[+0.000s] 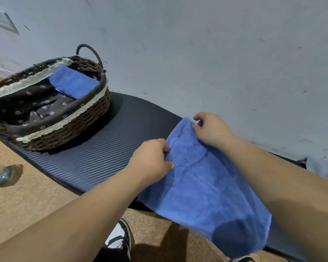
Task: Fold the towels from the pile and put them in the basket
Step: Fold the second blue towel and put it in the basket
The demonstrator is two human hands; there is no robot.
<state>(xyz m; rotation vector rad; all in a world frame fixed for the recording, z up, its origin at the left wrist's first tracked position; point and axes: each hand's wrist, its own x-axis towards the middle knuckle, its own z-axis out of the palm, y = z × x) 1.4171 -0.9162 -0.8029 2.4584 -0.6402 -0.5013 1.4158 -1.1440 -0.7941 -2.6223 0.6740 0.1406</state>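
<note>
- The left hand (151, 159) pinches the left edge of the blue towel (206, 186) near its far end; the right hand (210, 129) pinches the far right corner.
- The towel lies on the dark ribbed mat (95, 157), its long axis running from the wall (197, 53) toward the person.
- The wicker basket (64, 133) stands on the mat to the left, well apart, holding one folded blue towel (73, 83) at its far end.
- Bare mat lies between basket and hands.

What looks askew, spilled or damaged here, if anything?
Nothing spilled or damaged. The small folded blue towel lies tilted in the brown wicker basket, seemingly leaning on its far side rather than flat. The large blue towel being folded overhangs the near edge of the dark ribbed mat.
</note>
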